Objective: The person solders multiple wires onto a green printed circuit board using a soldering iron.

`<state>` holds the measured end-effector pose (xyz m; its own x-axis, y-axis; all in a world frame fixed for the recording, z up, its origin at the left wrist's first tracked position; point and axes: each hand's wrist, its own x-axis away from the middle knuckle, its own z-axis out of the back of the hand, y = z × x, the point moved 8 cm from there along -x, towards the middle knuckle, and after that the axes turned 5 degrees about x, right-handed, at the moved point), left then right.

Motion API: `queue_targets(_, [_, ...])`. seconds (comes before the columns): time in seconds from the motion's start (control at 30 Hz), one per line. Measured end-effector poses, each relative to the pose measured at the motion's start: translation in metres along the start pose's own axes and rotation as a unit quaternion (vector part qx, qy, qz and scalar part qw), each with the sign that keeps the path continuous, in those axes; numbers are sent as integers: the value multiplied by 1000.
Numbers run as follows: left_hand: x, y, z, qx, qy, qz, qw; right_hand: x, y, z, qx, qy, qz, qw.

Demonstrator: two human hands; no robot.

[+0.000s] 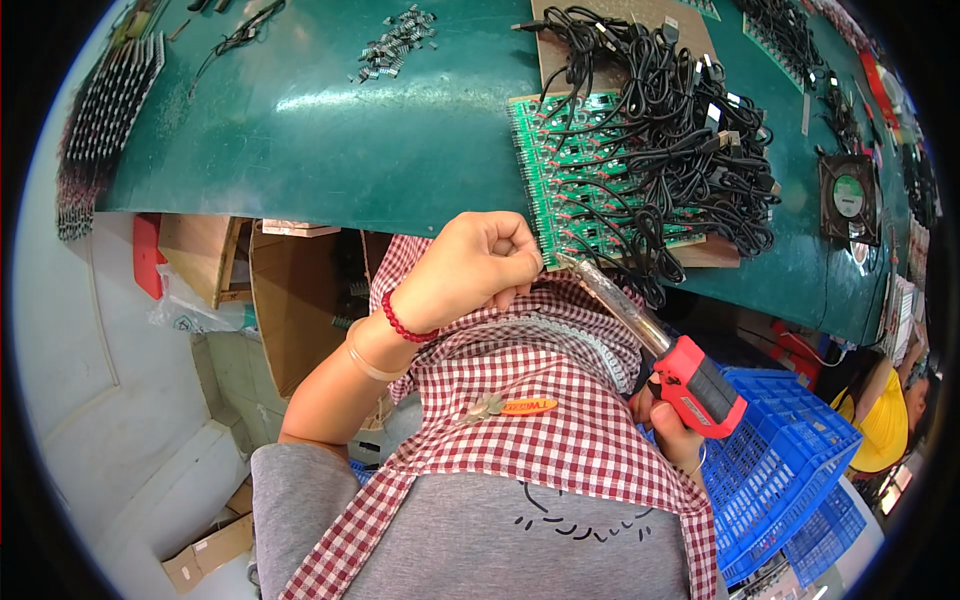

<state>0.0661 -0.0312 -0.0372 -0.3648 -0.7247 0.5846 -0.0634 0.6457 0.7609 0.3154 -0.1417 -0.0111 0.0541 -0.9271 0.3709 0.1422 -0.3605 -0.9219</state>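
One soldering iron (655, 338) fills your right hand (674, 430), apparently angled to reach green circuit boards (543, 190); left hand (472, 262) pinches narrowly, contents unclear.

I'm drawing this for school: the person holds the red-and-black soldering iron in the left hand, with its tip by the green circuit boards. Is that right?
Not quite. The head view shows the soldering iron in the right hand. Its tip is by the green circuit boards.

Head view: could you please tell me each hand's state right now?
Left hand: closed, fingers curled beside the green circuit boards; whether it holds anything cannot be told.
Right hand: closed, holding the soldering iron.
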Motion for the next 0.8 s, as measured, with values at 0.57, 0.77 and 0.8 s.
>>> queue_targets(0.57, [0, -1, 1, 6, 8, 0, 1000, 4, 9, 2, 98, -58, -7, 993])
queue_targets(0.77, [0, 0, 0, 0, 14, -1, 1000, 6, 6, -2, 60, -72, -23, 995])
queue_targets(0.8, [0, 0, 0, -1, 12, -3, 1000, 7, 4, -1, 54, -55, -14, 997])
